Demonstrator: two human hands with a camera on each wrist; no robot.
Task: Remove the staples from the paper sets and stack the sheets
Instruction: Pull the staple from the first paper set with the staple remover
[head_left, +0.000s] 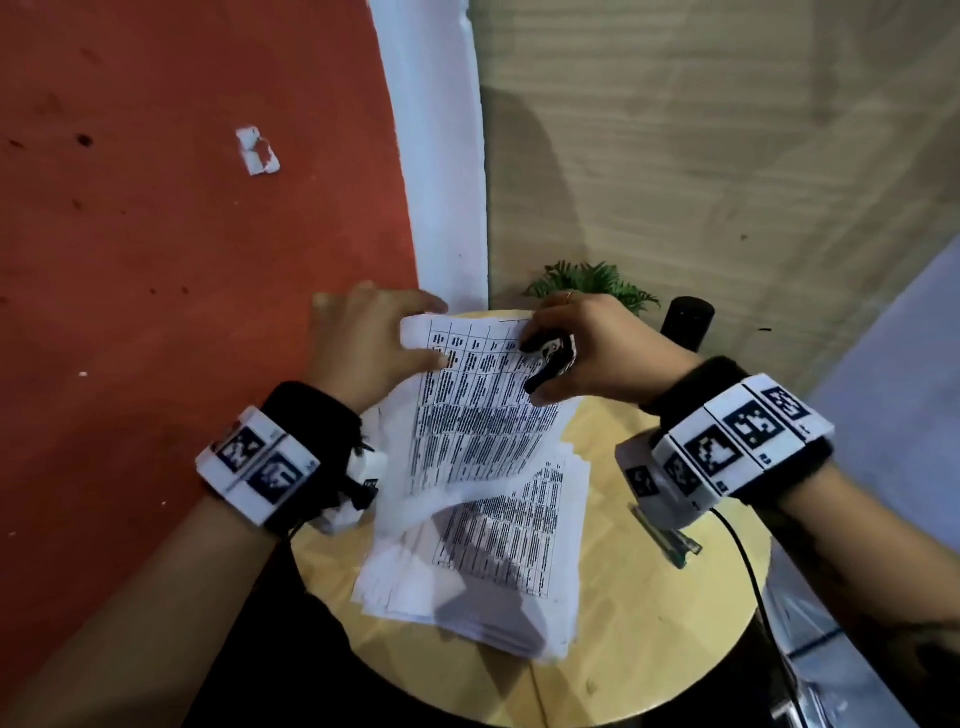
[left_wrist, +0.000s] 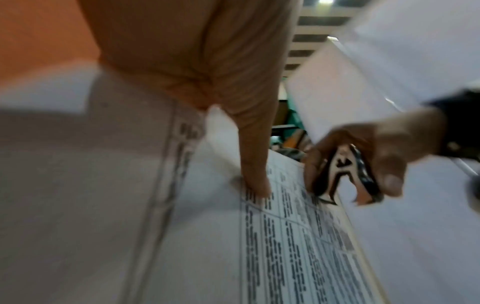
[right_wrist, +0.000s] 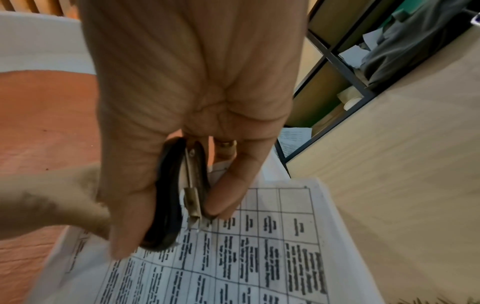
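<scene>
A red floor (head_left: 182, 234) met a pale wood-grain wall (head_left: 701, 156); a round wooden table (head_left: 649, 597) stood near a shelf (right_wrist: 335, 61).

A white paper set printed with black tables (head_left: 467, 415) is lifted at its far end, sagging toward the near side. Beneath lies a loose, uneven stack of white printed sheets (head_left: 498, 587) on the round wooden tabletop's middle.
</scene>
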